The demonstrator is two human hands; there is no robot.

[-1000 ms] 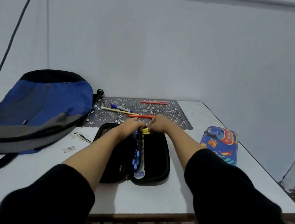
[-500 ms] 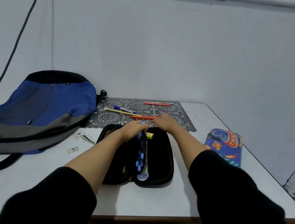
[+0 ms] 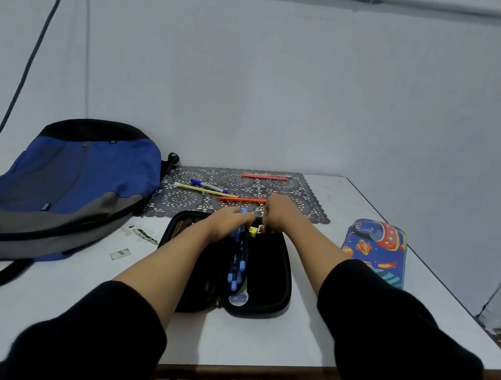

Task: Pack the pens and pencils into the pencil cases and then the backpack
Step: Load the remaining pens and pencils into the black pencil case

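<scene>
An open black pencil case (image 3: 265,268) lies in front of me, with blue pens (image 3: 239,261) along its middle. My left hand (image 3: 227,222) pinches the top ends of the blue pens. My right hand (image 3: 278,216) is curled at the case's far edge, its fingertips by a small yellow piece (image 3: 254,231); what it grips is hidden. Loose on the lace mat (image 3: 307,196) lie an orange pencil (image 3: 241,200), a yellow pencil (image 3: 202,189), a blue-and-white pen (image 3: 208,186) and a red pencil (image 3: 264,177). A blue and grey backpack (image 3: 60,191) lies at the left.
A closed pencil case with a space print (image 3: 376,250) sits at the right near the table edge. Small paper scraps (image 3: 142,233) lie between the backpack and the black case. A cable (image 3: 27,66) hangs down the wall at the left.
My right hand reached out to the orange pencil's end, then drew back to the case's far edge. The orange pencil stayed on the mat. My left hand kept hold of the blue pens.
</scene>
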